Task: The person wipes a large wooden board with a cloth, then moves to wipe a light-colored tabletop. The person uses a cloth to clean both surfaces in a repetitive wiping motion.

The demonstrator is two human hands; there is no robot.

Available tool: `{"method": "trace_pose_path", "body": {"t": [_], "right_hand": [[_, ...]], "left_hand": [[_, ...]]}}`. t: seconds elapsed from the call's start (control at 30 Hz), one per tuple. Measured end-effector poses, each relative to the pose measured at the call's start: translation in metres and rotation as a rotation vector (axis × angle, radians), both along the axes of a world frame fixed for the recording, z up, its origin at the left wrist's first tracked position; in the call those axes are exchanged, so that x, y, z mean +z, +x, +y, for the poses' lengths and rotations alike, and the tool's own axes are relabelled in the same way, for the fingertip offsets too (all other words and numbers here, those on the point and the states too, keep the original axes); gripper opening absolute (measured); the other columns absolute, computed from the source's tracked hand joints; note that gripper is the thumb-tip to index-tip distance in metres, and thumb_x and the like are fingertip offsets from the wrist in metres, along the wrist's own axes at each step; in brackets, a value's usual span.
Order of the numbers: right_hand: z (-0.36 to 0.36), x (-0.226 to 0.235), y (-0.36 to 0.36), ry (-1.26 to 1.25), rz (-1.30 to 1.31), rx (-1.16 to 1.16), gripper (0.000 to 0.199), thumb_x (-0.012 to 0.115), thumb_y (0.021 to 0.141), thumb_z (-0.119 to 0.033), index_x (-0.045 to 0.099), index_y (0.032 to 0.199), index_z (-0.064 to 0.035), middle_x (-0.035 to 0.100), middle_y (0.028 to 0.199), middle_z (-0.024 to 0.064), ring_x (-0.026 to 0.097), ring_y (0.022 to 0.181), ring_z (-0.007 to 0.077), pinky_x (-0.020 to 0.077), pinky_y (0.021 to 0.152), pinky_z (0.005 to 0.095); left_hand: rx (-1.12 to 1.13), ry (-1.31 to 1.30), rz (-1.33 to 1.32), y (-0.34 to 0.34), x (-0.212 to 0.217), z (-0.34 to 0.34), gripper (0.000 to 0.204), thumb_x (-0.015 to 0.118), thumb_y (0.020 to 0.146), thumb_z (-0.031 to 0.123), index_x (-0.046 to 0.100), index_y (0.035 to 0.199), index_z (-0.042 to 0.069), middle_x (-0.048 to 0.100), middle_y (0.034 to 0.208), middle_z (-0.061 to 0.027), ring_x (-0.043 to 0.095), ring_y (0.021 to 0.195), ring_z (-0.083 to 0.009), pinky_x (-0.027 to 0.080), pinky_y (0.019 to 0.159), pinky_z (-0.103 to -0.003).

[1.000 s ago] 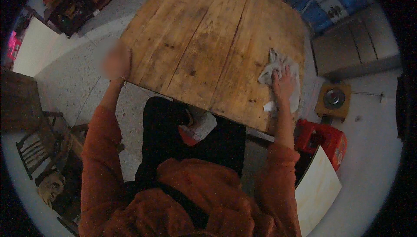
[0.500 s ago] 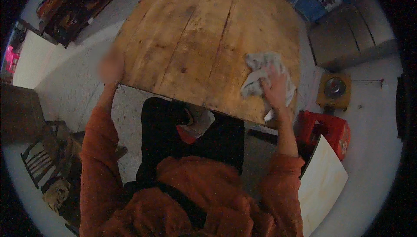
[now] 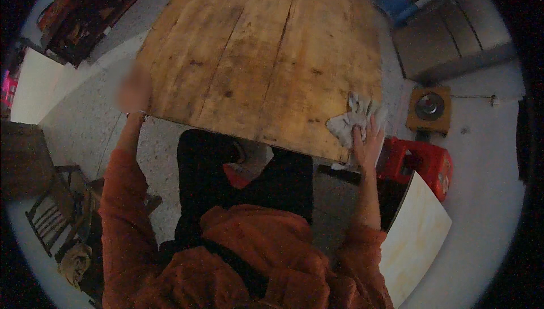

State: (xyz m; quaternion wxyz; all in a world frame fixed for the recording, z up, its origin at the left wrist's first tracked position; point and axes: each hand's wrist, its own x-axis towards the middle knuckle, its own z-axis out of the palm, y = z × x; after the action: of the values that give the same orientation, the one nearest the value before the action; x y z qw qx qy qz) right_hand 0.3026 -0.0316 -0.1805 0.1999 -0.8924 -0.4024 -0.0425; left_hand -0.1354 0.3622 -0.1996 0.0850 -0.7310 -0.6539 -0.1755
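The right hand (image 3: pixel 367 139) is pressing flat, fingers spread, on a crumpled white cloth (image 3: pixel 350 121) lying at the near right corner of the wooden table (image 3: pixel 255 54), the forearm reaching straight out. The left hand (image 3: pixel 134 89), blurred so I cannot tell its grip, is resting at the table's near left corner. Compared with half a second ago, the cloth and right hand are sitting further right, closer to the edge.

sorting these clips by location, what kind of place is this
Probably a plain workshop or storeroom: a bare plank wooden table on a speckled concrete floor, a red plastic crate and a wooden chair beside it.
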Motion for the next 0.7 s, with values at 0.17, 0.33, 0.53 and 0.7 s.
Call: {"method": "trace_pose_path", "body": {"t": [0.17,0.33,0.53,0.7], "right_hand": [[0.093,-0.036,0.091,-0.088,-0.082,0.052,0.053,0.049,0.090,-0.042,0.046,0.135,-0.0137,0.032,0.147,0.0088,0.028,0.133,0.0373,0.0143,0.111,0.0522],[0.219,-0.036,0.011,-0.093,-0.245,0.299,0.052,0.055,0.084,-0.040,0.049,0.132,-0.0201,0.036,0.144,0.0093,0.032,0.129,0.0399,0.0218,0.108,0.0515],[0.168,-0.001,-0.120,0.069,-0.091,0.873,0.056,0.065,0.077,-0.022,0.050,0.131,-0.0252,0.036,0.144,0.0075,0.027,0.133,0.0400,0.0211,0.109,0.0528],[0.095,0.019,-0.085,-0.160,0.031,0.904,0.057,0.066,0.078,-0.031,0.049,0.132,-0.0252,0.032,0.147,0.0053,0.026,0.133,0.0428,0.0202,0.107,0.0582]], "left_hand": [[0.082,-0.018,-0.003,-0.004,-0.021,0.012,0.049,0.047,0.086,0.052,0.048,0.130,0.030,0.053,0.124,-0.0124,0.051,0.114,-0.0291,0.035,0.096,-0.049],[0.125,-0.109,-0.040,-0.010,-0.015,0.011,0.052,0.048,0.086,0.051,0.043,0.134,0.034,0.049,0.130,-0.0139,0.047,0.120,-0.0309,0.029,0.101,-0.051],[0.080,-0.072,-0.063,-0.017,-0.025,0.011,0.052,0.049,0.086,0.050,0.042,0.135,0.034,0.047,0.133,-0.0137,0.047,0.121,-0.0315,0.029,0.101,-0.052],[0.075,-0.063,-0.035,-0.008,-0.015,0.005,0.052,0.049,0.086,0.051,0.042,0.135,0.033,0.048,0.132,-0.0139,0.048,0.117,-0.0320,0.029,0.100,-0.052]]}}
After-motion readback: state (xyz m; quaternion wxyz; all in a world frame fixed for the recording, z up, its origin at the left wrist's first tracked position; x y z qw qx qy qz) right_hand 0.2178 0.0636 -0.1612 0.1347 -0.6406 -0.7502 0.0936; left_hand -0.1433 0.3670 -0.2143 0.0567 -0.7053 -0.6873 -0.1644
